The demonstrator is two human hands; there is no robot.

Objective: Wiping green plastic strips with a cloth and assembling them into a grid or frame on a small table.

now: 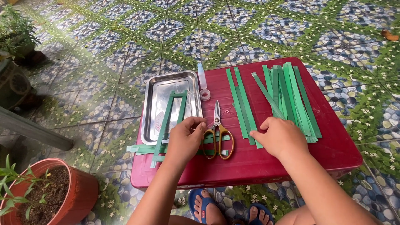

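- My left hand [186,139] rests knuckles-up on the green strip frame [168,125], fingers curled down on the crossing strips; I cannot tell if it pinches one
- That frame lies partly in the steel tray [151,109] just beyond my left hand and partly over the near edge of the red table [291,162]
- Scissors with yellow handles [218,137] lie between my hands, touching my left fingers, blades closed and pointing away from me
- My right hand [280,136] lies flat, fingers loosely spread and pressing on two long green strips [241,104] at their near ends; it holds nothing
- A fanned pile of green strips [291,98] sits just past my right hand, to its outer side
- A clear glue bottle [201,76] and small tape roll [204,94] lie beyond the scissors
- A potted plant [46,196] stands on the tiled floor [104,66], well to the left of my left arm
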